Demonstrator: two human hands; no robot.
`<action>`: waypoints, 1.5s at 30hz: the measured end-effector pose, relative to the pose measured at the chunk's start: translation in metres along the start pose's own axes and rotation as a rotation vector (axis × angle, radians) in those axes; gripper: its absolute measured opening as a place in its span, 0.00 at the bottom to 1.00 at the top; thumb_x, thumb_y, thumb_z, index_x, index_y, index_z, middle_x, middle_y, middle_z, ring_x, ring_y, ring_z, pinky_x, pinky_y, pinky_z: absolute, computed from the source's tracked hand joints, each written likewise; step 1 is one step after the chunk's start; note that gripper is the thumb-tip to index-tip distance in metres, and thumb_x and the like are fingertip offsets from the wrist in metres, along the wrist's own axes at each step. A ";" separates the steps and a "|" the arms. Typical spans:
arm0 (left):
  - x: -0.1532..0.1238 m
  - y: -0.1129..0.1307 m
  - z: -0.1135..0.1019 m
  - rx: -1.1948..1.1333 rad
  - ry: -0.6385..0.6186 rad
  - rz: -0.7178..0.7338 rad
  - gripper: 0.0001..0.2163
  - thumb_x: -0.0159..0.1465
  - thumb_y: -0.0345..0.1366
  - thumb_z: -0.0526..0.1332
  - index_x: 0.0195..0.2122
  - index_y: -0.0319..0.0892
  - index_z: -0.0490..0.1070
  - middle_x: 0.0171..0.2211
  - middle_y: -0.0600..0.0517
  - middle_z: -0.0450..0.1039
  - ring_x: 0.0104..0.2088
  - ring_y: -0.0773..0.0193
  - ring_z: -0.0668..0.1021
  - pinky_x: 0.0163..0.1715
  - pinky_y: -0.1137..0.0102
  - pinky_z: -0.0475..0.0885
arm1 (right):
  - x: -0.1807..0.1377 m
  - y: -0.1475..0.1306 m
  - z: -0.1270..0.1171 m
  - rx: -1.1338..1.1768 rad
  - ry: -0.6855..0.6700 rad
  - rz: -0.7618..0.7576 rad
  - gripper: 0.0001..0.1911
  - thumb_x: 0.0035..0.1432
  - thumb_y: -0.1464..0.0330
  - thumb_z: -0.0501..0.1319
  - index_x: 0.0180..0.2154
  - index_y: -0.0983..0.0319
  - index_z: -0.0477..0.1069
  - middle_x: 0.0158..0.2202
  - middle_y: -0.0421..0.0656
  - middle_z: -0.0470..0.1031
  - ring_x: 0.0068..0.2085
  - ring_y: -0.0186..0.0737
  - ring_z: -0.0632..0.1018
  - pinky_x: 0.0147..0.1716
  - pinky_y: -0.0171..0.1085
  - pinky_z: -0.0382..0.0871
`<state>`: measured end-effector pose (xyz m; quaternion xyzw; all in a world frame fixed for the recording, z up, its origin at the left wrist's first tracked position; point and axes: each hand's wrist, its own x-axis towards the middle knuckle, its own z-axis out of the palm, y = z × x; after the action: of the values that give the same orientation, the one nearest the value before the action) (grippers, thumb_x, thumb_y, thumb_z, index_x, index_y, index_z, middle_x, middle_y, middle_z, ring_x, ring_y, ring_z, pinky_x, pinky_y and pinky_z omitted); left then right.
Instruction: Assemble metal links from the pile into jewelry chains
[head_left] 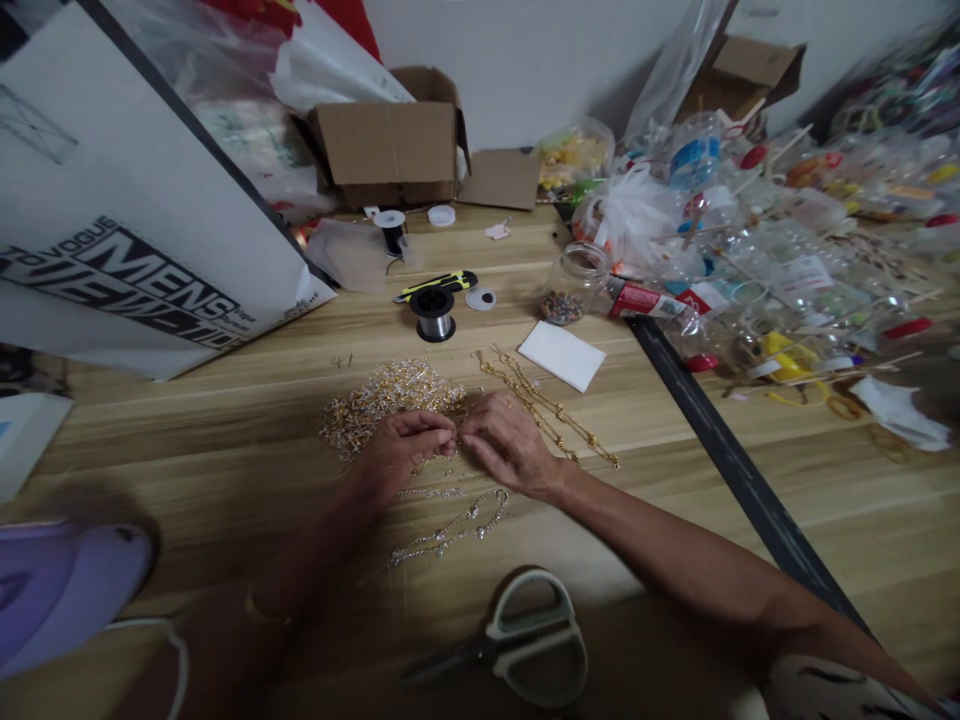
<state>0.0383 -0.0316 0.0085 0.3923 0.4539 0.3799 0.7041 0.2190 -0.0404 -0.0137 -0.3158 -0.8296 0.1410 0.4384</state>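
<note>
My left hand (416, 440) is closed in a pinch at the front right edge of a pile of gold and silver chain pieces (382, 395). Close beside it, my right hand (506, 440) is pinched too, its fingertips nearly meeting the left ones. What lies between the fingers is too small to make out. Gold chains (555, 410) are laid out just beyond and right of my right hand. In front of the hands lies a silver chain (450, 525) in a loose loop. White-handled scissors (536, 640) rest nearer to me, blades to the left.
Behind the pile stand a wire spool (433, 315) and a yellow utility knife (439, 285). A white pad (562, 354) and a jar of beads (566, 290) are farther right. Plastic bottles (795, 280) crowd the right side, past a dark strip (712, 430). A large white box (135, 200) stands left.
</note>
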 end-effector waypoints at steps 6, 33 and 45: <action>0.000 0.000 -0.001 0.073 0.023 -0.008 0.06 0.45 0.29 0.70 0.26 0.37 0.78 0.21 0.53 0.77 0.23 0.68 0.76 0.30 0.73 0.71 | -0.001 0.002 0.001 -0.001 -0.004 -0.003 0.03 0.61 0.71 0.54 0.37 0.62 0.66 0.33 0.44 0.72 0.38 0.39 0.71 0.39 0.42 0.66; -0.001 -0.005 -0.006 0.187 0.045 0.078 0.08 0.47 0.32 0.70 0.29 0.39 0.77 0.25 0.53 0.80 0.27 0.66 0.80 0.33 0.73 0.74 | -0.001 0.003 0.001 -0.011 -0.020 -0.009 0.03 0.61 0.72 0.55 0.37 0.62 0.66 0.33 0.44 0.72 0.38 0.39 0.71 0.39 0.42 0.65; -0.001 -0.005 -0.005 0.154 0.046 0.042 0.08 0.47 0.31 0.70 0.29 0.38 0.77 0.25 0.53 0.80 0.27 0.65 0.80 0.33 0.72 0.75 | 0.000 0.001 0.000 -0.024 -0.015 -0.010 0.03 0.60 0.72 0.55 0.37 0.62 0.66 0.34 0.45 0.72 0.38 0.40 0.71 0.39 0.42 0.66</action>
<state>0.0347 -0.0331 0.0030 0.4462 0.4894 0.3675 0.6529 0.2196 -0.0396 -0.0147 -0.3157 -0.8361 0.1311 0.4291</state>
